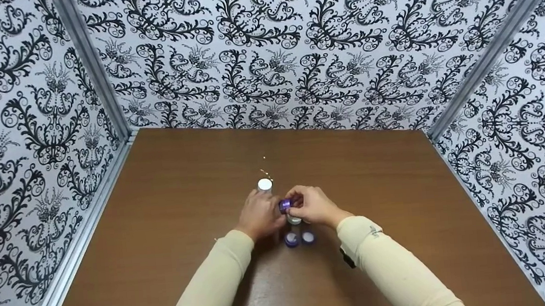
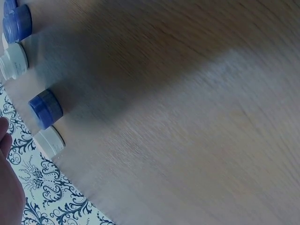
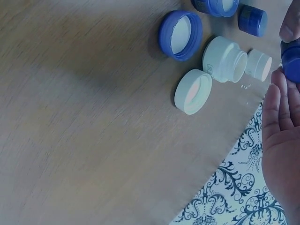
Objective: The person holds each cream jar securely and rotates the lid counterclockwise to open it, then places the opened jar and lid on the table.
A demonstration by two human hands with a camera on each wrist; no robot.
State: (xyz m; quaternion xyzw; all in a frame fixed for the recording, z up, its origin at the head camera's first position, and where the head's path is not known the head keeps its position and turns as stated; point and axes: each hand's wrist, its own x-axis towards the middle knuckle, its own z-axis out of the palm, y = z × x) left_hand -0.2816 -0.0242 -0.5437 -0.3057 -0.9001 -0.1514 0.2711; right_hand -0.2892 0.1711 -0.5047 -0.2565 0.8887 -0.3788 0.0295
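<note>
Lining brown wood table [image 1: 160,222] | black-and-white damask walls [image 1: 293,47]

text: none legible | white jar [image 3: 224,59] mark: too small to read

The little jar [image 1: 285,205] in my fingers [image 1: 301,200] is shiny purple; my sleeves [image 1: 214,281] are pale cream; the desk [image 1: 168,206] is warm brown wood grain; on it near me lie a blue cap [image 3: 180,35] with a white lining, a white cap [image 3: 193,91] and a white jar [image 3: 225,59]; the walls [image 1: 293,47] beyond the desk's far edge carry black scrollwork on white.
</note>
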